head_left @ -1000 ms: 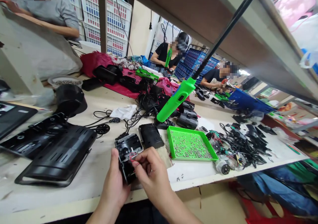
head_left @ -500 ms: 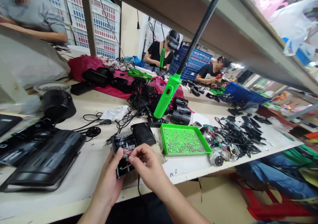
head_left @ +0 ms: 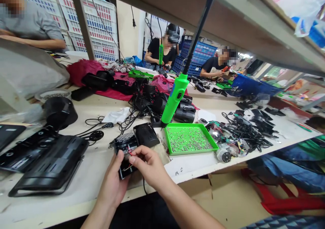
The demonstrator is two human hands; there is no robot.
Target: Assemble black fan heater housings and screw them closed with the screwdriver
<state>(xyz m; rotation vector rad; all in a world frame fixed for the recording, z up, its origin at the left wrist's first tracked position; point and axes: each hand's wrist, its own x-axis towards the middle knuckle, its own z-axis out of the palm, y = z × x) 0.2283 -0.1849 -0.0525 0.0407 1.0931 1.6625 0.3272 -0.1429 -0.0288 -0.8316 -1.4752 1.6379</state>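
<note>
Right at the front edge of a long white workbench point(head_left: 101, 104), two hands work over a small black plastic case point(head_left: 124, 143). The left hand point(head_left: 113, 185) curls around the case and holds it from below. The right hand point(head_left: 148, 164) closes to a narrow pinch, and its fingertips point(head_left: 134, 156) sit on a thin red wire point(head_left: 130, 151) at the top of the case. The case stays just inside the bench edge, and the hands and wrists stick out past that edge.

A black cover point(head_left: 146, 135) sits just behind the case, almost touching it. To the right is a green tray point(head_left: 193, 152) full of tiny metal screws. A green power screwdriver point(head_left: 175, 98) hangs just past the tray's corner, with its tip down near the bench. Big black panels point(head_left: 48, 164) lie to the left, with only a small strip of bench between them and the left hand. Farther back are black cords point(head_left: 134, 115) and a white cloth point(head_left: 116, 115). A heap of wires and small motors point(head_left: 241, 136) fills the right side. A low shelf point(head_left: 254, 29) runs above the bench, so there is not much room up high.
</note>
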